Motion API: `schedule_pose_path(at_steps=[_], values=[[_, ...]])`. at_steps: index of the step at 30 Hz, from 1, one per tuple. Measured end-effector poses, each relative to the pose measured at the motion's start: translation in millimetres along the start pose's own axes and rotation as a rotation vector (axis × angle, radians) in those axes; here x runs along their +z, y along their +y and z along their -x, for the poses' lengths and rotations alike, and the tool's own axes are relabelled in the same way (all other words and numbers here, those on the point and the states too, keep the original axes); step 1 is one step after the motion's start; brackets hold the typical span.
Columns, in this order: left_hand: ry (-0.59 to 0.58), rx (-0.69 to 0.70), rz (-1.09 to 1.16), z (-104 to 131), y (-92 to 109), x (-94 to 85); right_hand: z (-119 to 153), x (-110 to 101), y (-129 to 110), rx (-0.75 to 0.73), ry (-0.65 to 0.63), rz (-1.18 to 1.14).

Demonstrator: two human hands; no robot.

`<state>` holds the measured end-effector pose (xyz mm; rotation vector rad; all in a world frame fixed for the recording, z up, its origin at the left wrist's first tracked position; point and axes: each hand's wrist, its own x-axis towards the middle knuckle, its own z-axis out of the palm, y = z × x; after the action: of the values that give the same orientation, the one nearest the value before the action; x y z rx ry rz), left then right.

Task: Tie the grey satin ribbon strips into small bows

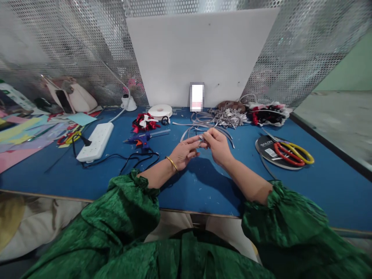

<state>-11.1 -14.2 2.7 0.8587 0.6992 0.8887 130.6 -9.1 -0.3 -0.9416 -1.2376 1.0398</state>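
Over the middle of the blue table [200,186], my left hand [186,153] and my right hand [216,145] meet at the fingertips. Between them is a small grey ribbon piece [201,140], pinched by the fingers of both hands. Its exact shape is too small to tell. Loose grey ribbon strips [186,131] lie curled just beyond my hands. A pile of grey ribbon bows [231,117] sits behind my right hand. To the left of my left hand rests a blue glue gun [141,140].
Scissors [290,153] lie on a black ribbon spool [266,147] at right. A white power strip [97,141], red and black bows [145,122] and a white spool [160,111] are at left. A lit phone [197,97] leans on a white board [203,50].
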Motion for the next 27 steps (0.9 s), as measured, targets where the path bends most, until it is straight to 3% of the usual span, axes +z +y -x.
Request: schedule_pose_path(at_steps=[6, 12, 18, 27], values=[[-0.017, -0.024, 0.263, -1.0, -3.8, 3.1, 2.3, 3.2, -2.6, 0.072, -0.028, -0.192], [-0.072, -0.091, 0.394, -0.2, -1.1, -0.8, 1.6, 0.8, 1.0, 0.065, -0.055, -0.217], [0.010, -0.208, 0.239, -1.8, 0.1, -2.8, 2.1, 0.9, -0.2, 0.041, -0.127, -0.092], [0.005, -0.072, 0.043, -2.3, -3.3, -3.2, -2.6, -2.5, -1.4, 0.028, -0.148, -0.015]])
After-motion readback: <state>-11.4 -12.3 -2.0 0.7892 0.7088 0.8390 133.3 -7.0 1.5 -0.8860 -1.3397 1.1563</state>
